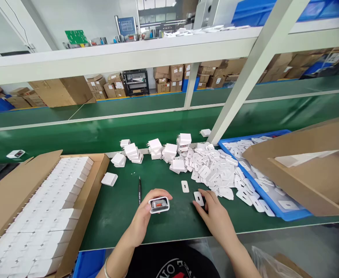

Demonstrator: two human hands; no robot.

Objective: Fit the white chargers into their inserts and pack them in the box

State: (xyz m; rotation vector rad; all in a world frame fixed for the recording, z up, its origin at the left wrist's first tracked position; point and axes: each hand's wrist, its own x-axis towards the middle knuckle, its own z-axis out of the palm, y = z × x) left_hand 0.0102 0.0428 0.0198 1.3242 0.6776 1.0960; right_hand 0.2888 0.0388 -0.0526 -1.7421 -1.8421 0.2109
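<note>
My left hand point(140, 221) is wrapped round a white charger housing point(159, 211), its open end facing up towards me. Small electronic parts, one of them orange-red, show inside it. To the right, my right hand point(217, 214) grips a white slotted end cover point(199, 198) between thumb and fingers, just over the green worktop. Another such cover point(185, 186) lies flat a little further back. A heap of loose covers point(212, 168) spreads behind my right hand. Left of the housing lies a black pen-like tool point(139, 191).
An open carton point(98, 189) packed with rows of white chargers stands at the left. Several chargers point(155, 146) sit in stacks along the back. At the right, a blue tray point(295, 214) holds more covers, with a cardboard box point(308, 166) over it. A slanted post point(241, 73) rises behind.
</note>
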